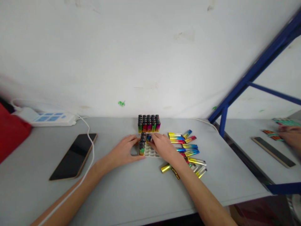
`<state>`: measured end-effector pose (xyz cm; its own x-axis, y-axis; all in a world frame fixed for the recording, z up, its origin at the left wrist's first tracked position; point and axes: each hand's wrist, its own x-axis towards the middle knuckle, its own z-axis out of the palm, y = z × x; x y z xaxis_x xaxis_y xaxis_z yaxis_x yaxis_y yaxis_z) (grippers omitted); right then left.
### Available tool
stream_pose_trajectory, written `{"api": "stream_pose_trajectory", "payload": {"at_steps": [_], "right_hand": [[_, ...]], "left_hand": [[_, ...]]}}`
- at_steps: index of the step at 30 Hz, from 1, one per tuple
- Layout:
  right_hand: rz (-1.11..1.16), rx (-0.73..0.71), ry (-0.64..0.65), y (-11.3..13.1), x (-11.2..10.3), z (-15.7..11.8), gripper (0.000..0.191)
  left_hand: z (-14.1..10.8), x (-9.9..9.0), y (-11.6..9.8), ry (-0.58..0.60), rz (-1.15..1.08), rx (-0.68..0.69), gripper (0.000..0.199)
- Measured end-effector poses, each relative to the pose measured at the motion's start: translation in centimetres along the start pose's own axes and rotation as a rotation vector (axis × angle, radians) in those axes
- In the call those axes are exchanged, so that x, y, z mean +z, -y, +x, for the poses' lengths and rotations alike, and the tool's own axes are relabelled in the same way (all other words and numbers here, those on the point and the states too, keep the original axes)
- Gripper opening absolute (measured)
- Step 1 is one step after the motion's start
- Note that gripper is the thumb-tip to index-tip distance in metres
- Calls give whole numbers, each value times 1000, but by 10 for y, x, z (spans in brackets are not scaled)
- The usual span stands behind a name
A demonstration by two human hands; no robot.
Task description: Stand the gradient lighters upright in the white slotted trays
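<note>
A pale tray (pixel 150 153) with rows of small round-edged slots lies on the grey table. A column of upright lighters (pixel 142 149) with black tops fills its left side. My left hand (pixel 124 150) braces the tray at its left edge, thumb along the front corner and fingers at the back. With closed fingers, my right hand (pixel 163 146) holds a blue lighter (pixel 148 137) upright at the tray's back, beside the column. My right fingertips are partly hidden. Shiny loose lighters (pixel 191 152) in yellow, blue, red and silver lie in a pile right of the tray.
Behind the tray stands a block of upright lighters (pixel 149 124) near the wall. At left are a phone (pixel 74 157), a white cable (pixel 92 147) and a power strip (pixel 55 118). A blue metal frame (pixel 231 100) rises at right; beyond it, another person's hand (pixel 291 136) shows.
</note>
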<state>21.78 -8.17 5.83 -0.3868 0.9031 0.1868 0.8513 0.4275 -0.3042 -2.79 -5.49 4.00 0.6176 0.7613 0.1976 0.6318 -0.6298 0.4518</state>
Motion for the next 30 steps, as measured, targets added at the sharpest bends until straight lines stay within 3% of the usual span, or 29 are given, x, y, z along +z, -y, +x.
{"api": "stream_pose_trajectory", "payload": {"at_steps": [4,10,15,19,24,27,30], "right_hand": [[116,12,-65,-20,-18,-9,24],[97,198,-205,-104,-74,-57,15],[144,305,-119,-147,-95,-111,19],[210,342,-22,-158,-89,-124,23],[327,356,-22,-156,-86,-118,31],[531,382,-108,-145,-86,-115,46],[805,416,-296,-126,-83,-100,53]], "left_hand": [[0,2,2,-12,-20,-19,52],[3,2,2,6,-27,-16,56],[3,1,0,4,-31,-11,54],[2,2,-1,-8,-30,1,54],[2,1,-1,-10,-30,13,50],[3,1,-2,5,-1,13,51],[2,0,-3,8,11,2,54]]}}
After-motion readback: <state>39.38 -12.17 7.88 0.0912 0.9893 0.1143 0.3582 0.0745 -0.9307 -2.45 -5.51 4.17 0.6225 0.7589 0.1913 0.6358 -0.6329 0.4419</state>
